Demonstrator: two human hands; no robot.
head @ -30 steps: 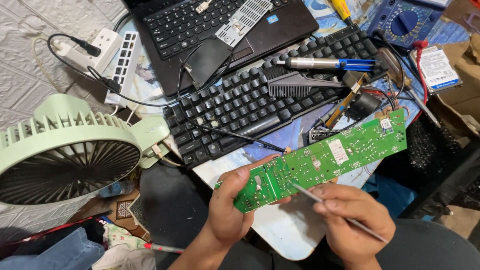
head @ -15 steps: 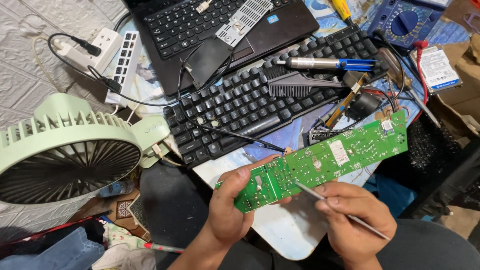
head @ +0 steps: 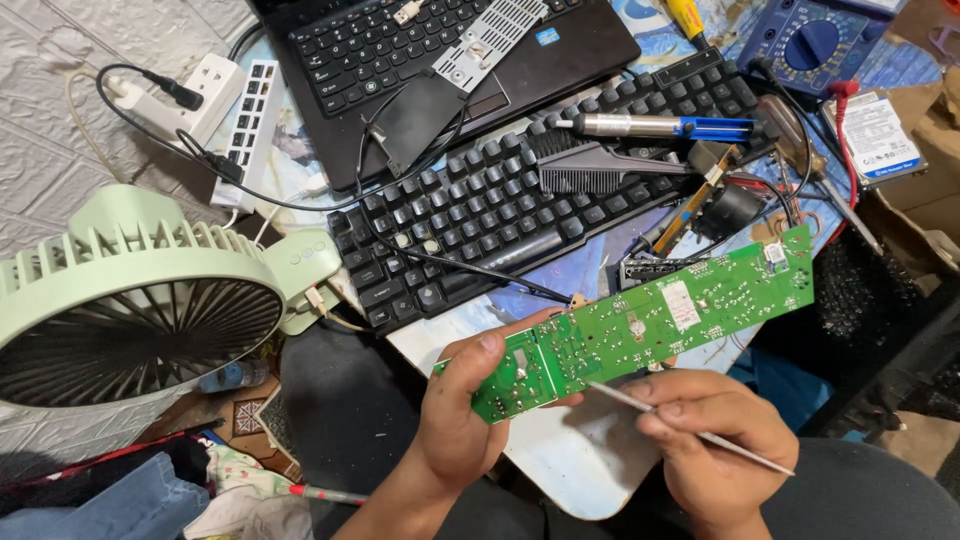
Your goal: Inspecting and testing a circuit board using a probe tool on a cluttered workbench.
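Clearly, left hand (head: 455,425) grips a long green circuit board (head: 640,325); right hand (head: 715,440) pinches a thin probe (head: 690,430).

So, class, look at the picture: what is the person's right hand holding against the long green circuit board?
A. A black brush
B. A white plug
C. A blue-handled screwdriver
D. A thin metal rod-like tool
D: the right hand grips a thin metal rod-like tool whose tip meets the underside edge of the green circuit board, which the left hand holds by its near end.
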